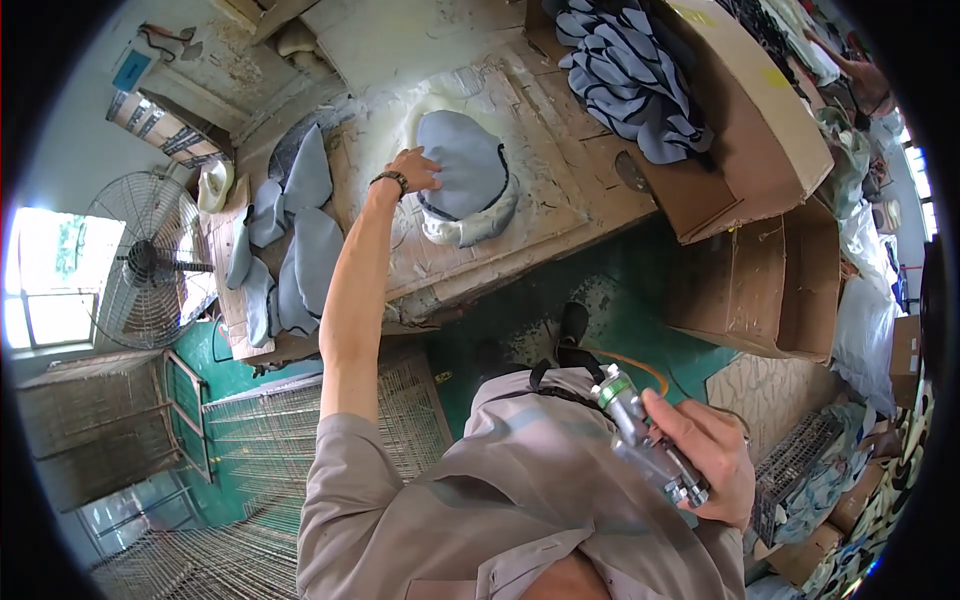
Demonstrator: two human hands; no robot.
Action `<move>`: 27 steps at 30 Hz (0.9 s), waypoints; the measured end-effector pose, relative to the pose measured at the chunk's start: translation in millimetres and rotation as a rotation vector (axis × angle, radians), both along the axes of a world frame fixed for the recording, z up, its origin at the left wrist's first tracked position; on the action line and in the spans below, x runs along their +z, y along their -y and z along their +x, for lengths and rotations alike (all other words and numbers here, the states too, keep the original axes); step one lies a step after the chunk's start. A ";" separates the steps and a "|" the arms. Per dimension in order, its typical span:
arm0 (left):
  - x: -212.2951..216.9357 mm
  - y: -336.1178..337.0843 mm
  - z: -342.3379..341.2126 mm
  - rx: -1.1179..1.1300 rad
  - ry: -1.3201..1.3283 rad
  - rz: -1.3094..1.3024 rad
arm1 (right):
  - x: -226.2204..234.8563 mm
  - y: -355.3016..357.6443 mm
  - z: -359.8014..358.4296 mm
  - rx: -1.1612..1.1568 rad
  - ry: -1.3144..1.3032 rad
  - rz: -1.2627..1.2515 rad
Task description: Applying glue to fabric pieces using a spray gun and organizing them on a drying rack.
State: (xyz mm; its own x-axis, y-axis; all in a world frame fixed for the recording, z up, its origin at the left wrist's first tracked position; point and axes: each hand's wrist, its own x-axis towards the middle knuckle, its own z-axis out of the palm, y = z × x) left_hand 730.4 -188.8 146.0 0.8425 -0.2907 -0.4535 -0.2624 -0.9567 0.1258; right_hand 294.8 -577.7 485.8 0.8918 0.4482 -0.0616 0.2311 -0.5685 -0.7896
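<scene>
My left hand (412, 170) is stretched forward, its fingers lying on the left edge of a grey rounded fabric piece (464, 165) with a black edge. This piece lies on top of a whitish, crusted pad (470, 228), which shows below it on the worktable (545, 215). Close to my body, my right hand (712, 455) grips a silver spray gun (640, 425) with a green band, and an orange hose (645, 368) shows behind it. Several more grey cut pieces (317, 258) lie in a loose group left of my left forearm.
An open cardboard box (740, 175) at the table's right holds a heap of black-edged grey pieces (630, 85). Another carton (755, 285) stands below it. A caged fan (143, 255) is at the left, with wire racks (270, 440) beneath. Whitish residue coats the table.
</scene>
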 end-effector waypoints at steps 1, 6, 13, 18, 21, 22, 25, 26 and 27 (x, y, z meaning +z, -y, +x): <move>-3.8 -1.9 2.1 -0.011 -0.004 0.006 | -2.0 5.4 2.6 0.054 -0.004 0.042; -9.1 -9.8 3.8 0.017 0.040 -0.138 | -11.2 33.7 11.5 -0.029 -0.034 0.036; 5.0 20.5 -31.2 0.085 0.151 -0.096 | -16.6 77.1 29.9 -0.144 -0.045 0.059; 5.2 28.8 -40.1 0.094 0.226 -0.157 | -21.5 95.9 56.7 -0.133 -0.037 0.035; 6.7 25.9 -38.5 0.094 0.206 -0.184 | -22.8 95.0 70.4 -0.308 0.074 0.076; 8.0 25.1 -37.7 0.095 0.170 -0.184 | -20.1 96.7 75.5 -0.277 0.062 0.079; 11.3 24.0 -37.5 0.103 0.136 -0.211 | -17.9 92.4 88.8 -0.272 0.093 0.068; 11.8 24.0 -37.8 0.102 0.118 -0.202 | -17.1 90.2 92.1 -0.318 0.118 0.040; 11.7 24.3 -38.8 0.105 0.127 -0.202 | -16.9 88.0 95.1 -0.304 0.145 0.055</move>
State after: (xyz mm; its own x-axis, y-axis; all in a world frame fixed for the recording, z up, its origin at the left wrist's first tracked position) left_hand 691.6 -213.2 157.7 0.9194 -0.2723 -0.2838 -0.1884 -0.9383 0.2899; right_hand 389.9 -665.6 468.9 0.9828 0.1599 0.0924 0.1699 -0.5862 -0.7922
